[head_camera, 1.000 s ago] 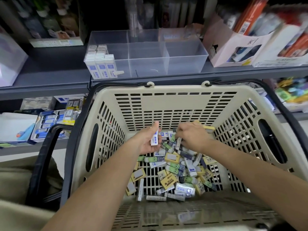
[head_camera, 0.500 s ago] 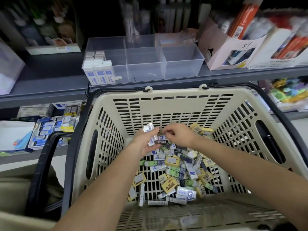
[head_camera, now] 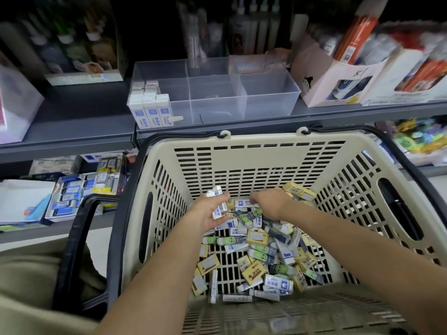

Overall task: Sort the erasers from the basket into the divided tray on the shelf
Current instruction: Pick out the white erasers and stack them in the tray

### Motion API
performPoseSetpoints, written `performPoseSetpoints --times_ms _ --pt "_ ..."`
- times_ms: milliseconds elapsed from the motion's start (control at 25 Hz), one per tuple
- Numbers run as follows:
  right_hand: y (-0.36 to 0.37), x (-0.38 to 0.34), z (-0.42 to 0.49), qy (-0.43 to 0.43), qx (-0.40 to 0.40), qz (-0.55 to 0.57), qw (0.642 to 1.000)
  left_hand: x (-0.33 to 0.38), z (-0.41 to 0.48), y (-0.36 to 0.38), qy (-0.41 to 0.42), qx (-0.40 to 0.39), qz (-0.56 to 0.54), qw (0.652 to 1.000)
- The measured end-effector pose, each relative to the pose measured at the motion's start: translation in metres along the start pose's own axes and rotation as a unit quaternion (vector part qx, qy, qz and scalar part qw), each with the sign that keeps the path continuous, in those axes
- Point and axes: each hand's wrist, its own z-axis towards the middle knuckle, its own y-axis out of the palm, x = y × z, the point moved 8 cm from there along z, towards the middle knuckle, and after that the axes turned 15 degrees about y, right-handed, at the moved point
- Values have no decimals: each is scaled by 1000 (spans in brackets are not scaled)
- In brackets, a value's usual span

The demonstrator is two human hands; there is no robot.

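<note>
Left hand (head_camera: 208, 213): curling round a few blue-and-white erasers (head_camera: 219, 210), hovering inside basket (head_camera: 266, 139). Right hand (head_camera: 268, 204): reaching fingers-down into mixed eraser heap (head_camera: 256, 257); grip on anything not discernible. Divided tray (head_camera: 266, 93) on shelf (head_camera: 72, 126): holding one blue-and-white batch (head_camera: 152, 110) standing in leftmost compartment only; other visible compartments showing nothing; bulk of sorting judged outstanding

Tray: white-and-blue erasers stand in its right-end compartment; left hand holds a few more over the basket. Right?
Wrong end. Head view: the erasers stand in the tray's left-end compartment, not the right. The left hand does hold a few more over the basket.
</note>
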Motion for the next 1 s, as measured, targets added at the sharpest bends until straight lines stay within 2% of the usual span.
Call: performPoseSetpoints --times_ms 160,280,400,520,600,680,720,760,800,840,920,1000 --pt "-1 6 -1 19 -54 17 998 0 -5 12 1 -36 15 999" --pt "-9 7 -9 7 -117 101 988 2 -9 22 7 -69 26 997" --pt "-25 10 -22 -8 -125 219 968 8 -11 29 34 -86 49 995" --pt "-41 10 -32 -12 -122 400 908 10 -12 35 44 -120 90 988" --pt "-46 8 -31 -9 -123 494 860 6 -17 38 12 -150 100 984" --pt "-44 8 -23 10 -130 559 819 4 -17 34 7 -143 110 984" --pt "-41 10 -18 25 -116 544 830 6 -15 29 16 -124 117 985" --pt "-39 13 -13 38 -83 478 874 7 -12 23 25 -103 117 987" --pt "-35 16 -8 43 -43 371 927 9 -9 18 32 -82 107 990" --pt "-30 16 -5 39 -13 264 964 9 -7 12 34 -62 91 993" --pt "-12 11 -1 14 -2 129 992 9 -4 3 31 -32 63 997" --pt "1 7 2 -3 6 68 998 6 -2 -1 20 -26 59 998"
